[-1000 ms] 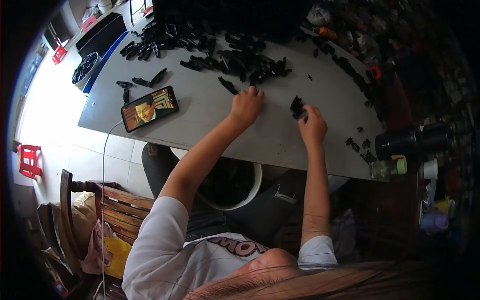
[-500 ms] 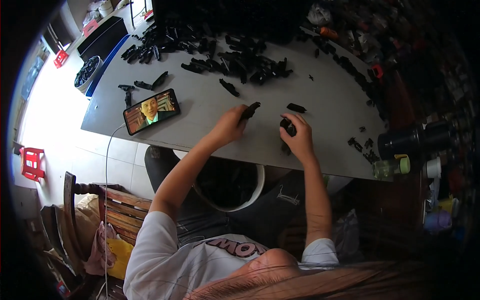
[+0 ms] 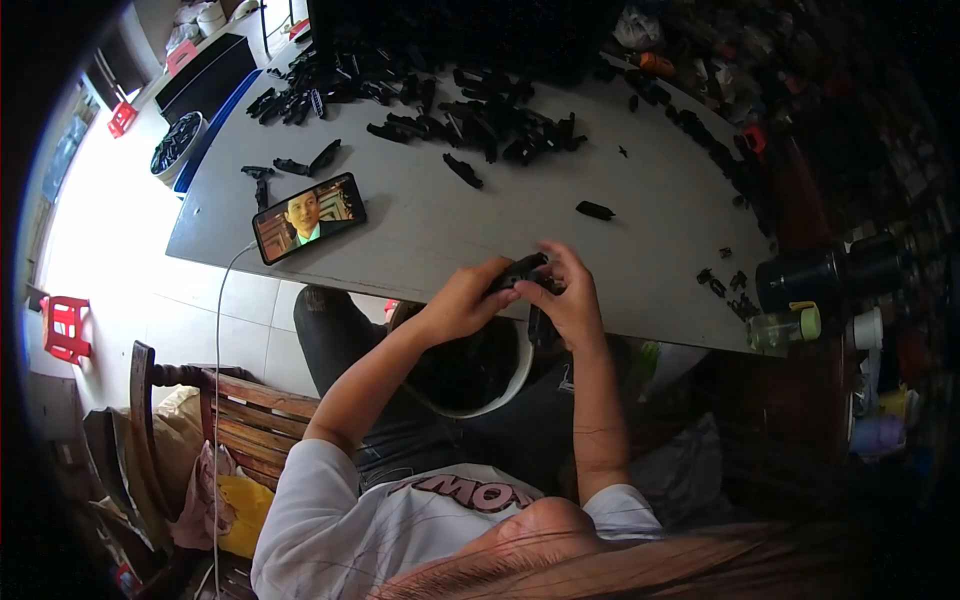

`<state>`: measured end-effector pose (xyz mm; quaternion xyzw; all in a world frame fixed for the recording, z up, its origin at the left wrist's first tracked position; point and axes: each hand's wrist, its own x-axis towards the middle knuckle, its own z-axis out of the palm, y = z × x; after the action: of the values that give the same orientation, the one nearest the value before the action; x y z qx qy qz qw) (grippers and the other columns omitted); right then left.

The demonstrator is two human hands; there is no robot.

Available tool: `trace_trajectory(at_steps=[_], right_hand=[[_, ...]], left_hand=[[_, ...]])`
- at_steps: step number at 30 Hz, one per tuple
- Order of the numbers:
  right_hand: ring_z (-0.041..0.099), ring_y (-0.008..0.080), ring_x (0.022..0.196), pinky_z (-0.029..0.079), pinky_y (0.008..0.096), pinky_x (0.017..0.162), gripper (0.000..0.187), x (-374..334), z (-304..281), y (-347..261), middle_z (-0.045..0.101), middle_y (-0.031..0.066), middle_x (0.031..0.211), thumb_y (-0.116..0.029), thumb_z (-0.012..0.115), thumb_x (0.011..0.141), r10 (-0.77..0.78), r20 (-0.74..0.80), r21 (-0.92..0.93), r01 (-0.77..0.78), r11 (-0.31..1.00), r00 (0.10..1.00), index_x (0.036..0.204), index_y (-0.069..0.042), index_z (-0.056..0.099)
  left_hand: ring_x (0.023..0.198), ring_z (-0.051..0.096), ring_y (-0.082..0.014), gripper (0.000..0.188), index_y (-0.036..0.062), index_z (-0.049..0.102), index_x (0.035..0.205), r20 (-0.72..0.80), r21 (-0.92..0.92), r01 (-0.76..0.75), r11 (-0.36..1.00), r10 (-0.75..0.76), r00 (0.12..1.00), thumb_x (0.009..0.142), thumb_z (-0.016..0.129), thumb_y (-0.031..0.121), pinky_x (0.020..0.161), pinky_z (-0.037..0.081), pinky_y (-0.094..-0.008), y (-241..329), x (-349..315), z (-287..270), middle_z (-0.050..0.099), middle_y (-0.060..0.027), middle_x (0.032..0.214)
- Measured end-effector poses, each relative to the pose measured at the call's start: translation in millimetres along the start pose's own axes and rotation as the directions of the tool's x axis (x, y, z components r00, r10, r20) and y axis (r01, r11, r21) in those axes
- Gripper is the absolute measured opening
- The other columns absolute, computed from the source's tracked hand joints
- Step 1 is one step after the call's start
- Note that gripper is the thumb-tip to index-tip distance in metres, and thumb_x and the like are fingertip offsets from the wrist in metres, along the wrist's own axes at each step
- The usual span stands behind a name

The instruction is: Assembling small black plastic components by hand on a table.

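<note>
Close to the table's front edge, my two hands meet around small black plastic parts. My left hand [image 3: 466,297] is closed on an elongated black plastic part [image 3: 519,270]. Against its end my right hand [image 3: 569,301] presses, with another black piece [image 3: 541,325] hanging down below the palm; fingers hide most of it and its exact kind is unclear. Farther up the table lie a single black part [image 3: 595,210] and another loose one [image 3: 462,170]. A big heap of similar black parts [image 3: 480,115] spreads across the far side.
A phone [image 3: 311,218] playing a video stands left on the table [image 3: 400,220], its white cable running down. Below the edge, a bucket [image 3: 515,385] of dark pieces sits between my legs. Small black bits [image 3: 712,284], a green-lidded bottle [image 3: 785,331] and a dark flask [image 3: 830,280] are at right.
My hands have come together, both moving nearer the table's front edge. The black part in my left hand now meets my right hand's fingers.
</note>
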<state>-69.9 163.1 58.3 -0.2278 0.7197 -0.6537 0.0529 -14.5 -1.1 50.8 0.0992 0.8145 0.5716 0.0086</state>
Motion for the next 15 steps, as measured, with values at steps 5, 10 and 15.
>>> trace_trajectory(at_steps=[5,10,15], right_hand=[[0.053,0.0057,0.069,0.043,0.0214,0.061,0.024,-27.7,3.1,15.1,0.059,0.0004,0.075,-0.016,0.072,0.077,0.213,0.153,0.145,-0.235,0.961,0.965,0.087,-0.001,0.055],[0.055,0.0073,0.077,0.045,0.0206,0.069,0.022,-58.0,11.1,37.2,0.056,0.0006,0.083,-0.011,0.065,0.082,0.188,0.206,0.090,-0.210,0.974,0.960,0.099,-0.001,0.055],[0.057,0.0161,0.094,0.047,0.0291,0.079,0.025,-1.0,-19.8,42.8,0.058,0.0067,0.102,-0.011,0.058,0.086,0.086,-0.064,-0.376,-0.104,0.921,0.994,0.109,-0.001,0.055]], left_hand=[[0.072,0.057,-0.0355,0.026,0.0004,0.055,0.100,-0.026,0.086,-0.112,0.990,0.114,0.993,0.081,0.060,0.017,0.065,0.044,-0.0369,-18.5,-25.0,15.0,0.058,-0.0199,0.076],[0.084,0.058,-0.0349,0.029,0.0030,0.057,0.103,0.197,0.200,-0.270,0.942,0.231,0.953,0.080,0.060,0.020,0.073,0.046,-0.0407,-36.7,-19.3,-15.5,0.060,-0.0179,0.090],[0.114,0.046,-0.0289,0.035,0.0059,0.051,0.117,-0.271,0.795,0.022,0.606,0.323,0.907,0.082,0.051,0.009,0.096,0.037,-0.0389,-65.2,58.9,-55.3,0.052,-0.0097,0.120]])
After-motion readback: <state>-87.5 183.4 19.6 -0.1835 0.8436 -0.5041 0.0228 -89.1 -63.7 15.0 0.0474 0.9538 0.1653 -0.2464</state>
